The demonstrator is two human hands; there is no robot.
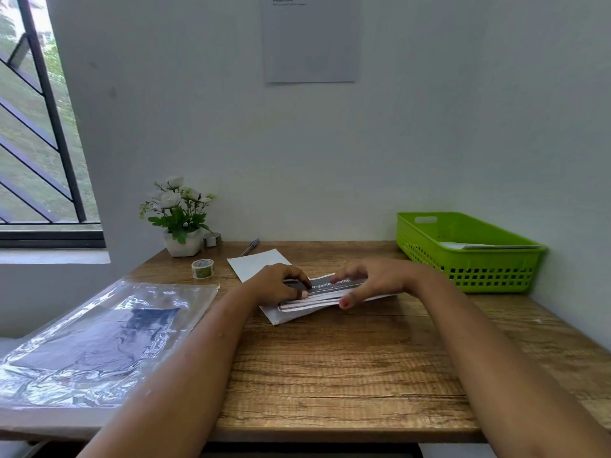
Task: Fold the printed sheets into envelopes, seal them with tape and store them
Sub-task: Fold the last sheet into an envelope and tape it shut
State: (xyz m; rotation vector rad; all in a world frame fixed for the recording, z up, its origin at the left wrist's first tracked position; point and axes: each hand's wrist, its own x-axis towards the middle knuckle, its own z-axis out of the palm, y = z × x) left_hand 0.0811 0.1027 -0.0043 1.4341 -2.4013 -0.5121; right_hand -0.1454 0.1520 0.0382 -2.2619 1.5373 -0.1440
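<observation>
Two hands [277,283] [375,280], one printed sheet [322,286], one basket [479,273]

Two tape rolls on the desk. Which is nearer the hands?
The green-printed roll, out on the bare wood left of the white sheet. The grey roll sits farther back, beside the flower pot.
</observation>
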